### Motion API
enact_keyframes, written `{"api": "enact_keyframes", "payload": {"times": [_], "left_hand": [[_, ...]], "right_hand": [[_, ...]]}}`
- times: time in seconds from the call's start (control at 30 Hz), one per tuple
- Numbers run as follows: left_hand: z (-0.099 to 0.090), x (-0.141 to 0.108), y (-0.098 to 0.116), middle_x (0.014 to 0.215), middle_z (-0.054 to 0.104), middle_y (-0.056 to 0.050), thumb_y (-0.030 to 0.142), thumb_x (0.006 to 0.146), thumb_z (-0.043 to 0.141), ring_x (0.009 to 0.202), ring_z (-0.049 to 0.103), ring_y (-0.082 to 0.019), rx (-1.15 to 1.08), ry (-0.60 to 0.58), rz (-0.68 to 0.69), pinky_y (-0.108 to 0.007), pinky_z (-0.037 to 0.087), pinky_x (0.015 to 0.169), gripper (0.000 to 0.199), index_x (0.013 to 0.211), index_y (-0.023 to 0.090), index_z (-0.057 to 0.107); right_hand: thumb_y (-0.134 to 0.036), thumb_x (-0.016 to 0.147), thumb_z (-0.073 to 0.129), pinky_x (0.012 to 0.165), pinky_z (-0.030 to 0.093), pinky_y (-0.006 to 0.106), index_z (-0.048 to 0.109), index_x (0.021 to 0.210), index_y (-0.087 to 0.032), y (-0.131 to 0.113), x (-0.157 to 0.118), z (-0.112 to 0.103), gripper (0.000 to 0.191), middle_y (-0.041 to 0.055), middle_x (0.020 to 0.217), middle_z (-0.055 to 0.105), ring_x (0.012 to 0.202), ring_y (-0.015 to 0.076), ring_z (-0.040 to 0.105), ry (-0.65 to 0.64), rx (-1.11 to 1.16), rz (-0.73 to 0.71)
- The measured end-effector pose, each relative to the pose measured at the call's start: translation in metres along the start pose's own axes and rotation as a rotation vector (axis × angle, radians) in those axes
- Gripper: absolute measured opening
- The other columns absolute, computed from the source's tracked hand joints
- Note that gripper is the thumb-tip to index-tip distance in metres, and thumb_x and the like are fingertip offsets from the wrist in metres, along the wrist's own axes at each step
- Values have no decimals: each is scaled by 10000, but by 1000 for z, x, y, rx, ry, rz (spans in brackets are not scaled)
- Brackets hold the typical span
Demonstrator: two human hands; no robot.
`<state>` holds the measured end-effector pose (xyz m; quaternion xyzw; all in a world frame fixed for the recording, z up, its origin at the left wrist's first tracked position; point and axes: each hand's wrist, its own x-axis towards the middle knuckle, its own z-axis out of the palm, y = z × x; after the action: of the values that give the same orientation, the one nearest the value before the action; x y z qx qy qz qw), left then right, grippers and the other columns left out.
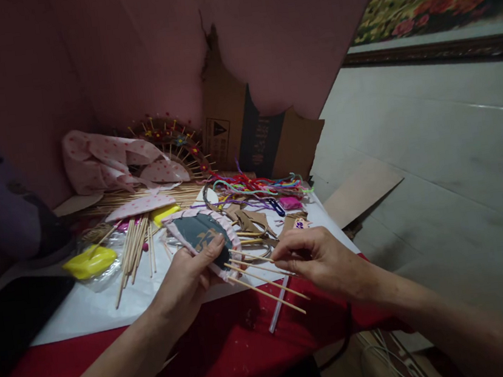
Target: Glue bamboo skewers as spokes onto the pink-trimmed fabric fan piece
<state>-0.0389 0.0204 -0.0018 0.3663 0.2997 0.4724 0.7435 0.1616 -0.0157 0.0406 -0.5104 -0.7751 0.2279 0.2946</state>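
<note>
My left hand [192,270] grips a rounded cardboard piece [196,227] with a dark blue-grey face, the thumb pressed on top. Pale pink fabric is folded around its edge. Several thin wooden sticks [270,285] stick out from its right side, pointing toward my right hand [313,259]. Thumb and forefinger of that hand pinch the outer end of the uppermost wooden stick [253,255]. Just behind the piece lie scissors [252,238] and torn brown cardboard scraps. A clear glue stick [279,308] lies below the sticks, near the table's front edge.
Loose wooden sticks [135,255] and a yellow packet [90,263] lie at left, near a black flat object [23,308]. Behind are pink dotted cloth [101,161], a decorated stick fan [192,150], colourful strands [255,183] and an upright cardboard sheet [294,140].
</note>
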Motion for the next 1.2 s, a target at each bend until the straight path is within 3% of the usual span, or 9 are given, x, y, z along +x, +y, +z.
{"api": "enact_keyframes", "payload": {"times": [0.3,0.77,1.2], "left_hand": [[0,1,-1,704,657,-13,267,694,697,580,596,-127,-14,48,23,-220,484,519,188,825,153,625],[0,-2,-1,746,631,-5,229,688,705,612,589,-116,44,9,7,-227,490,566,193,834,158,601],[1,1,-1,732,659,10,168,602,752,604,601,-113,123,120,52,-231,492,610,253,821,155,626]], "right_hand": [[-95,724,606,555,441,266,722,732,-205,-1,-2,-1,160,9,667,670,608,146,581,-24,-13,36],[-24,681,576,571,442,220,724,731,-137,-3,1,-3,193,33,677,681,621,118,584,-67,-3,104],[-116,720,604,561,428,230,736,780,-142,-1,3,5,148,43,697,697,627,127,586,-62,81,152]]}}
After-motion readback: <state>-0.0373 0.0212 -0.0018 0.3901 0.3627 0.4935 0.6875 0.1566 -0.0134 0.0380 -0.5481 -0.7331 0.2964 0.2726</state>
